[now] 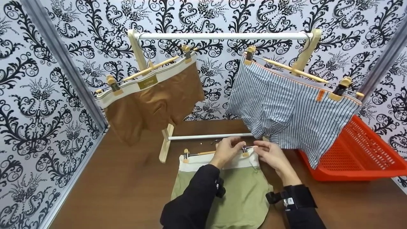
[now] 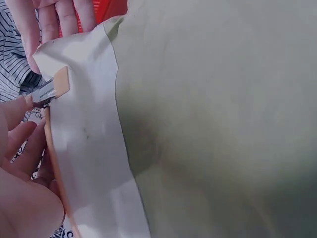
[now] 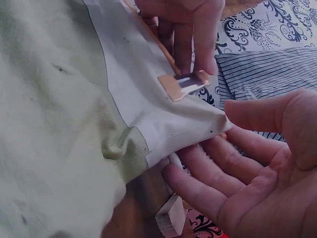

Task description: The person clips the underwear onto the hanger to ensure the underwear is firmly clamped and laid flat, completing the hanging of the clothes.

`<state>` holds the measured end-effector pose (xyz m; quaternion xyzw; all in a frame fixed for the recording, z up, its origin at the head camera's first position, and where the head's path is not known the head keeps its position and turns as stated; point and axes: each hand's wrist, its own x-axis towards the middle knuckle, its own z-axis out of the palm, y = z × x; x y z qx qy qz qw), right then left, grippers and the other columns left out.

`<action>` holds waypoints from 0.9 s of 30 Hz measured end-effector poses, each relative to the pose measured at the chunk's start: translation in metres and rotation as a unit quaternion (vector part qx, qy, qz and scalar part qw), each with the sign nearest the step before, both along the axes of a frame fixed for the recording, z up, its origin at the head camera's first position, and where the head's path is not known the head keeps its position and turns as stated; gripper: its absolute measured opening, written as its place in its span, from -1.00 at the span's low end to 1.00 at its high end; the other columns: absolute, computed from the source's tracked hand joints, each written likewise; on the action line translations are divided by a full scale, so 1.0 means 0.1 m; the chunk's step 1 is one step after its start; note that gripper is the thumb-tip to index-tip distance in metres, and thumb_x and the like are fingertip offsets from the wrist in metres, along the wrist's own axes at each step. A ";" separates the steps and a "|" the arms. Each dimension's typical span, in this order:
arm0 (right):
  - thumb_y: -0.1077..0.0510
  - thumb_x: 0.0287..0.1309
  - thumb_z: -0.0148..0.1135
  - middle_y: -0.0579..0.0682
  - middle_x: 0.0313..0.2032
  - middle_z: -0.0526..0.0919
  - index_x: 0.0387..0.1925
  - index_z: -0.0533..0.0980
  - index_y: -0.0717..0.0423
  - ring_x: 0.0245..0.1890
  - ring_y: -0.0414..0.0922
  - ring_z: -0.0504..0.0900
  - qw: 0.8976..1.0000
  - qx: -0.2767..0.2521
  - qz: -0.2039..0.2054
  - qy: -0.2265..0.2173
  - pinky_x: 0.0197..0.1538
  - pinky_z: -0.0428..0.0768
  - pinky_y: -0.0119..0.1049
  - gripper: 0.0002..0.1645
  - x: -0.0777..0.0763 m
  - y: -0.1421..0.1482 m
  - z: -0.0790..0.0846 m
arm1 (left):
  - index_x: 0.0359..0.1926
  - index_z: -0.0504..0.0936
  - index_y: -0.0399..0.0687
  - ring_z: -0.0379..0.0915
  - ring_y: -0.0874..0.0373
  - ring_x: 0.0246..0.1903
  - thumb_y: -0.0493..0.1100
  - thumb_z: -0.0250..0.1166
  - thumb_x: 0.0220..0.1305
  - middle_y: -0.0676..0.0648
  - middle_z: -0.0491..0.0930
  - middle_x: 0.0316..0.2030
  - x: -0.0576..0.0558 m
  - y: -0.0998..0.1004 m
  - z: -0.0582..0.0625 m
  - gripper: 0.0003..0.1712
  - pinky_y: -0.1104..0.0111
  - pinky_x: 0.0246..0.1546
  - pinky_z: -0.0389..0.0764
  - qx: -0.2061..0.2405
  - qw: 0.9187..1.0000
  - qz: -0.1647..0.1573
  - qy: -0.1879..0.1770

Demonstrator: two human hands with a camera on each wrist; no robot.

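Green boxer shorts (image 1: 244,190) with a white waistband (image 2: 94,124) lie on the brown table, clipped to a wooden hanger (image 2: 55,168). One hanger clip (image 1: 186,156) bites the left part of the waistband; another clip (image 3: 173,88) is near its right end. At that right clip, my left hand (image 1: 227,150) pinches the clip's upper end, its other fingers behind the hanger bar in the left wrist view. My right hand (image 1: 270,154) holds the waistband's right corner, thumb at the tip and fingers underneath in the right wrist view.
A wooden rack with a white top rail (image 1: 222,36) stands behind. Brown shorts (image 1: 155,101) hang on its left, striped shorts (image 1: 286,98) on its right. A red basket (image 1: 362,174) sits at the right, partly behind the striped shorts. Patterned walls enclose the table (image 1: 111,184).
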<state>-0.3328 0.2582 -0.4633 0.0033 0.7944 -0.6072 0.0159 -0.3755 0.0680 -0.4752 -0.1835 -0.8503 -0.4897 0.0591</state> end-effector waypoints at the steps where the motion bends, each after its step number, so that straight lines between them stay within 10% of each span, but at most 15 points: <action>1: 0.22 0.44 0.16 0.37 0.26 0.46 0.31 0.38 0.45 0.11 0.05 0.55 1.000 0.012 0.002 0.006 0.19 0.56 -0.01 -0.46 0.00 -0.01 0.00 | 0.14 0.67 -0.22 0.58 0.05 0.12 -0.11 0.32 0.38 -0.08 0.71 0.04 0.00 -0.02 0.00 -0.60 0.01 0.31 0.20 -0.006 1.000 0.002 -0.002; 7: 0.25 0.40 0.19 0.38 0.26 0.49 0.25 0.45 0.46 0.24 0.21 0.48 0.992 0.103 0.009 0.067 0.31 0.42 0.07 -0.52 0.02 -0.04 -0.01 | 0.14 0.67 -0.18 0.54 -0.05 0.15 -0.24 0.33 0.32 -0.12 0.68 0.08 0.00 -0.19 0.02 -0.62 0.09 0.28 0.38 -0.089 0.995 0.040 0.008; 15: 0.20 0.40 0.22 0.34 0.25 0.52 0.25 0.45 0.47 0.32 0.25 0.41 0.969 0.193 0.083 0.132 0.39 0.27 0.16 -0.48 0.04 -0.08 -0.03 | -0.14 0.76 -0.20 0.63 -0.17 -0.12 -0.24 0.36 0.22 -0.17 0.74 -0.18 0.06 -0.43 -0.02 -0.79 0.06 -0.07 0.60 -0.242 0.964 0.088 0.071; 21: 0.12 0.41 0.21 0.41 0.38 0.29 0.39 0.32 0.40 0.31 0.26 0.40 0.947 0.254 0.153 0.120 0.37 0.29 0.17 -0.33 0.06 -0.14 -0.11 | -0.61 0.65 -0.12 0.69 -0.14 -0.34 -0.39 0.36 0.07 -0.15 0.71 -0.45 0.12 -0.48 -0.07 -0.81 0.07 -0.37 0.67 -0.282 0.947 0.120 0.096; 27: 0.08 0.41 0.20 0.44 0.42 0.21 0.46 0.21 0.40 0.42 0.33 0.21 0.937 0.284 0.183 0.086 0.43 0.15 0.20 -0.23 0.11 -0.15 -0.15 | -0.55 0.73 -0.13 0.68 -0.10 -0.32 -0.42 0.35 0.11 -0.16 0.72 -0.41 0.09 -0.46 -0.12 -0.82 0.08 -0.36 0.70 -0.321 0.935 0.129 0.076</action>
